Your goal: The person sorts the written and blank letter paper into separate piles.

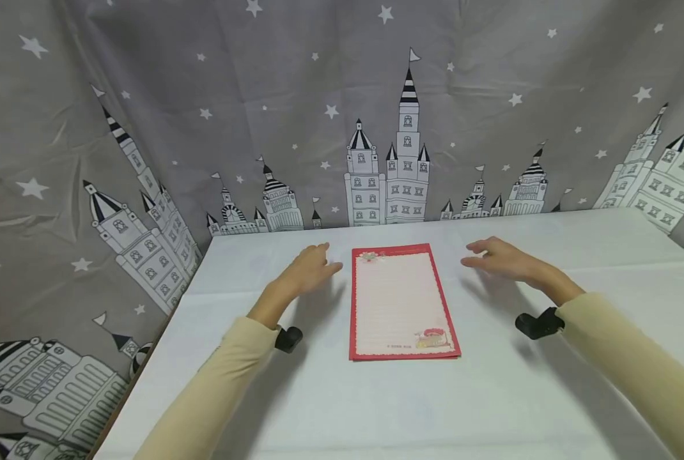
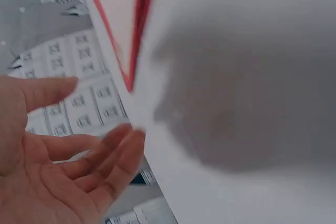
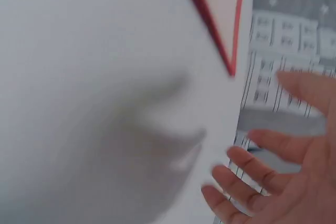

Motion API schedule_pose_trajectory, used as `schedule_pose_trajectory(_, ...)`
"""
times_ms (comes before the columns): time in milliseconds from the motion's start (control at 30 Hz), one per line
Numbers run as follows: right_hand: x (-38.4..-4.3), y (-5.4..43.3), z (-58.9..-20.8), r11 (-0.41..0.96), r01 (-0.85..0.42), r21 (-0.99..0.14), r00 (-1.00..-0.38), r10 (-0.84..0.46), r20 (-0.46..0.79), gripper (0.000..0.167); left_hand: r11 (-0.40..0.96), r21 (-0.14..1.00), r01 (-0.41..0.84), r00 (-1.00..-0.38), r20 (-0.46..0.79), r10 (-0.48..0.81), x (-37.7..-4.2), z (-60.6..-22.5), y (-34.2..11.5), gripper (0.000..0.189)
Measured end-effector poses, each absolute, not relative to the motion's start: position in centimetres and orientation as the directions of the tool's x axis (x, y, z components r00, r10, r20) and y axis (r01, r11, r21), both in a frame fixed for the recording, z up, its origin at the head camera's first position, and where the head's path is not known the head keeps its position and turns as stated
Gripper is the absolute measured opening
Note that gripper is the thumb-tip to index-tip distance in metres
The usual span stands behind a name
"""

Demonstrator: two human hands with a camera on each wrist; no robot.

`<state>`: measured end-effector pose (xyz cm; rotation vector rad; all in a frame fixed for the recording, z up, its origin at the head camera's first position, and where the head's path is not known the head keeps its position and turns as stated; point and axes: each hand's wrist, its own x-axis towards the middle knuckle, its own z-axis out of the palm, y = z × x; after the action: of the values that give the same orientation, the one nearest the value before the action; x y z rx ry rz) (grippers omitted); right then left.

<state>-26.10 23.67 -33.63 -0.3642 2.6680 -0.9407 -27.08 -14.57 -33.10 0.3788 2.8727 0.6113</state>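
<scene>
A red-bordered pad of lined letter paper (image 1: 399, 303) lies flat in the middle of the white table, with small printed pictures at its upper left and lower right corners. To its left hovers my left hand (image 1: 309, 268), fingers loosely extended and holding nothing. My right hand (image 1: 500, 259) is raised above the cloth on the other side, apart from the paper, its fingers spread. In the left wrist view the left palm (image 2: 58, 177) shows bare beside the paper's red edge. The right wrist view likewise shows the right fingers (image 3: 257, 169) relaxed around nothing.
A white cloth (image 1: 411, 409) covers the table. Behind and to the left hangs a grey curtain (image 1: 290, 83) printed with castles and stars. A black wrist device (image 1: 540, 324) sits at the right cuff, and another black device (image 1: 288, 339) at the left cuff.
</scene>
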Motion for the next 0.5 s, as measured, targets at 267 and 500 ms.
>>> schedule_pose_trajectory(267,-24.8,20.0,-33.0,0.730,-0.074,-0.679,-0.918,-0.316,-0.241,0.051,0.839,0.538,0.087,-0.927,-0.264,0.266,-25.8,-33.0,-12.2,0.058)
schedule_pose_trajectory(500,-23.9,18.6,-33.7,0.728,-0.019,-0.685,-0.906,-0.302,-0.296,0.050,0.866,0.497,0.061,-0.908,-0.332,0.255,-24.5,-33.0,-10.7,0.034)
